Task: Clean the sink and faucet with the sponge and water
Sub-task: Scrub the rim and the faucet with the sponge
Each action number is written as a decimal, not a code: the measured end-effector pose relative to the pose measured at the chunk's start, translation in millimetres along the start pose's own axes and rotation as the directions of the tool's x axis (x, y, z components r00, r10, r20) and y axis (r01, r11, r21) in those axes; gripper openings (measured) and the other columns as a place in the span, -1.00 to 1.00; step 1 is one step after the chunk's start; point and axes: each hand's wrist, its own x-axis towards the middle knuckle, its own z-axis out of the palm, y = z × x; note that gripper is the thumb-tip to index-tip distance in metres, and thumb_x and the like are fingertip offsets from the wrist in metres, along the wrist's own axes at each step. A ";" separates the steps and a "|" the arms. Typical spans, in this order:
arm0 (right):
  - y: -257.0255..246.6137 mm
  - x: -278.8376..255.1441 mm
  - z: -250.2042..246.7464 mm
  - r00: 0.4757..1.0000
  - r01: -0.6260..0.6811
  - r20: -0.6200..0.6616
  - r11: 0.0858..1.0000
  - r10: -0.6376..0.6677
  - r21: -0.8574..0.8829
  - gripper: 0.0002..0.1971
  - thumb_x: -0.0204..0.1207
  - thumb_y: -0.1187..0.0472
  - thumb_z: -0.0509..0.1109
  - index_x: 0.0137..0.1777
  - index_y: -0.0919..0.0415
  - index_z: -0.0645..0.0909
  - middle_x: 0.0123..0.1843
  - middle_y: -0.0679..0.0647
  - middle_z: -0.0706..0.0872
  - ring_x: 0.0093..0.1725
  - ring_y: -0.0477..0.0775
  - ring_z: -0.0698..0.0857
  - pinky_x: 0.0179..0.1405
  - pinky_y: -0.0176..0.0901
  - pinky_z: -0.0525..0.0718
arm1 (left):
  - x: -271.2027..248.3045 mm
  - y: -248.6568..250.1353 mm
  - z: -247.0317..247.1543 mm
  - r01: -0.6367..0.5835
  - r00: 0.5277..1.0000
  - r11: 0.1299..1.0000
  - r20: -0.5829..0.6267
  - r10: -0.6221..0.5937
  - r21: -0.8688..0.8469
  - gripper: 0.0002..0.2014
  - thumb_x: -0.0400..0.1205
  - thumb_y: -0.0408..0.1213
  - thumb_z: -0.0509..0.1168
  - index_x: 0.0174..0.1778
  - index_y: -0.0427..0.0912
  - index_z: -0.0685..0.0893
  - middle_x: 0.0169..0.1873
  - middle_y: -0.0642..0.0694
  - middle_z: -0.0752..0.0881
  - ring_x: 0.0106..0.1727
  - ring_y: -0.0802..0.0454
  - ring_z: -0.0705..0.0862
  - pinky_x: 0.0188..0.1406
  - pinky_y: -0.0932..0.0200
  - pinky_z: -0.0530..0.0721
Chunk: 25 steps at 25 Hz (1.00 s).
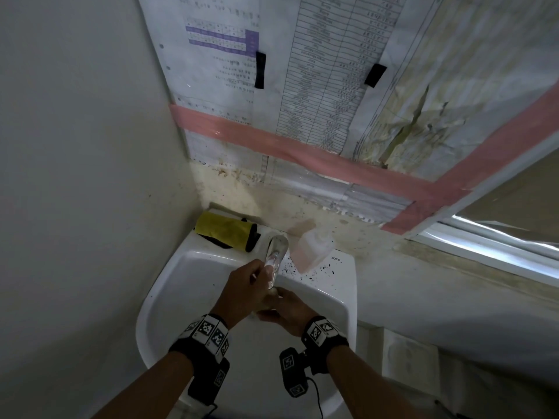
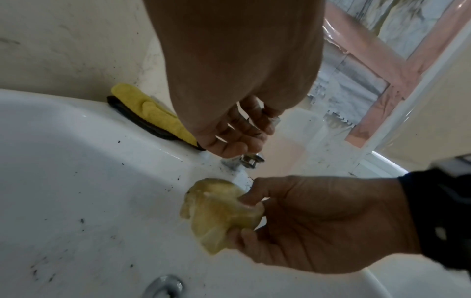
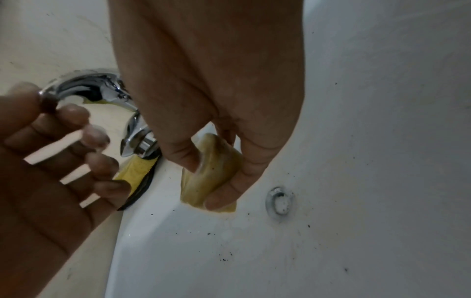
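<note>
Squashed yellowish sponge (image 2: 220, 211) over speckled white sink (image 2: 76, 181), below chrome faucet (image 3: 102, 88).

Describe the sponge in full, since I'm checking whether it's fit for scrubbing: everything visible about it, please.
The sponge is a dull yellow-olive lump that looks soft, wet and stained brownish. It is crumpled, not flat. The right hand grips it, thumb pressed into one face and fingers curled round the other, so part of it is hidden. It is held over the white sink, just below the chrome faucet spout. Whether it touches the basin cannot be told. No running water shows on it.
</note>
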 end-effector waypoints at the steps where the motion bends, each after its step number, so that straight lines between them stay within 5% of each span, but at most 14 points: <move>1: -3.1 -4.2 0.5 1.000 -0.007 0.012 1.000 0.007 -0.012 -0.55 0.59 0.17 0.48 0.42 0.35 0.59 0.33 0.30 0.75 0.24 0.23 0.78 0.16 -0.01 0.78 | -1.3 -2.0 1.4 0.008 1.000 1.000 -0.016 -0.008 -0.006 -0.67 0.77 -0.02 0.27 -0.28 -0.08 0.56 -0.35 -0.07 0.71 -0.32 0.13 0.65 -0.33 0.26 0.60; 3: -8.9 -12.4 0.1 1.000 -0.018 0.013 1.000 0.018 -0.022 -0.65 0.64 0.17 0.39 0.35 0.32 0.64 0.20 0.23 0.77 0.06 0.14 0.78 0.07 -0.08 0.76 | -5.6 -11.4 3.2 0.034 0.995 0.999 -0.092 -0.036 -0.023 -0.74 0.76 0.01 0.28 -0.19 -0.01 0.61 -0.23 0.04 0.72 -0.21 0.23 0.69 -0.25 0.38 0.60; 6: -12.4 -22.4 -5.8 0.998 -0.057 0.022 0.996 0.059 -0.066 -0.66 0.64 0.16 0.35 0.36 0.27 0.66 0.10 0.19 0.76 -0.05 0.11 0.73 0.01 -0.08 0.75 | -14.5 -49.6 2.2 0.141 0.979 0.990 -0.147 -0.140 -0.005 -0.85 0.75 -0.03 0.29 0.01 -0.03 0.62 0.04 -0.03 0.63 -0.01 0.15 0.68 -0.03 0.17 0.67; 8: -10.5 -26.9 -10.8 0.993 -0.084 0.066 0.984 0.095 -0.156 -0.61 0.64 0.13 0.33 0.42 0.23 0.64 0.15 0.23 0.75 -0.02 0.16 0.75 0.01 -0.05 0.76 | -19.9 -73.9 -1.2 0.346 0.938 0.937 0.011 -0.346 -0.051 -0.78 0.74 -0.05 0.34 0.21 -0.06 0.61 0.19 -0.12 0.62 0.09 0.06 0.71 0.10 0.03 0.73; 11: -8.6 -35.1 -10.3 0.983 -0.097 0.117 0.947 0.138 -0.307 -0.61 0.64 0.12 0.32 0.43 0.21 0.61 0.22 0.25 0.76 0.01 0.16 0.77 0.01 -0.05 0.79 | -26.7 -79.6 -1.5 0.637 0.757 0.731 0.378 -0.533 -0.244 -0.59 0.66 -0.06 0.47 0.34 -0.17 0.62 0.21 -0.26 0.74 0.15 -0.26 0.80 0.15 -0.16 0.81; 15: -10.1 -45.5 -8.1 0.988 -0.123 0.010 0.820 0.155 -0.559 -0.63 0.67 0.04 0.29 0.44 0.06 0.58 0.21 0.17 0.79 -0.06 0.10 0.82 0.03 0.11 0.85 | -28.6 -81.0 3.7 0.536 0.809 0.828 0.380 -0.448 -0.165 -0.60 0.59 -0.16 0.56 0.24 -0.24 0.63 0.10 -0.24 0.78 0.03 -0.17 0.83 0.03 -0.13 0.85; 17: -21.5 -57.5 -8.5 0.985 -0.121 -0.172 0.603 -0.027 -0.789 -0.67 0.66 -0.05 0.24 0.36 -0.08 0.61 0.14 0.01 0.78 -0.01 0.07 0.79 0.09 0.18 0.82 | -27.0 -85.8 4.7 0.490 0.835 0.864 0.346 -0.427 -0.117 -0.61 0.58 -0.18 0.57 0.15 -0.27 0.58 0.03 -0.19 0.73 -0.06 -0.10 0.77 -0.14 0.02 0.83; 19: -41.1 -75.1 -12.1 0.891 -0.201 -0.328 0.373 -0.315 -0.906 -0.71 0.61 -0.12 0.20 0.20 -0.12 0.66 0.13 -0.08 0.77 0.11 0.10 0.76 0.13 0.02 0.68 | -26.1 -92.8 3.8 0.446 0.856 0.892 0.322 -0.404 -0.067 -0.59 0.54 -0.14 0.61 0.08 -0.23 0.55 -0.04 -0.15 0.68 -0.11 -0.06 0.71 -0.28 0.14 0.74; 20: -51.9 -82.7 -15.4 0.822 -0.241 -0.391 0.370 -0.414 -0.897 -0.71 0.61 -0.15 0.18 0.12 -0.09 0.66 0.09 -0.06 0.78 0.11 0.15 0.76 0.10 -0.02 0.62 | -26.6 -96.0 2.5 0.435 0.861 0.899 0.318 -0.397 -0.054 -0.57 0.53 -0.13 0.62 0.05 -0.22 0.53 -0.06 -0.14 0.67 -0.13 -0.05 0.69 -0.32 0.16 0.70; 23: -79.2 -99.5 -29.6 0.629 -0.176 -0.499 0.517 -0.596 -0.838 -0.66 0.64 -0.34 0.13 0.05 -0.11 0.51 -0.04 -0.09 0.75 -0.04 0.10 0.78 0.00 0.00 0.61 | -28.5 -106.0 1.5 0.430 0.860 0.903 0.305 -0.409 -0.002 -0.46 0.42 0.01 0.65 -0.01 -0.18 0.48 -0.15 -0.13 0.63 -0.20 -0.05 0.63 -0.36 0.11 0.63; 25: -91.2 -104.2 -37.2 0.562 -0.005 -0.481 0.579 -0.673 -0.815 -0.50 0.57 -0.51 0.14 0.24 -0.16 0.38 0.08 -0.14 0.69 -0.06 -0.08 0.76 -0.03 0.01 0.64 | -28.0 -112.4 3.0 0.417 0.866 0.908 0.285 -0.410 0.037 -0.34 0.22 0.21 0.61 -0.08 -0.13 0.44 -0.22 -0.09 0.59 -0.23 -0.04 0.58 -0.31 0.02 0.58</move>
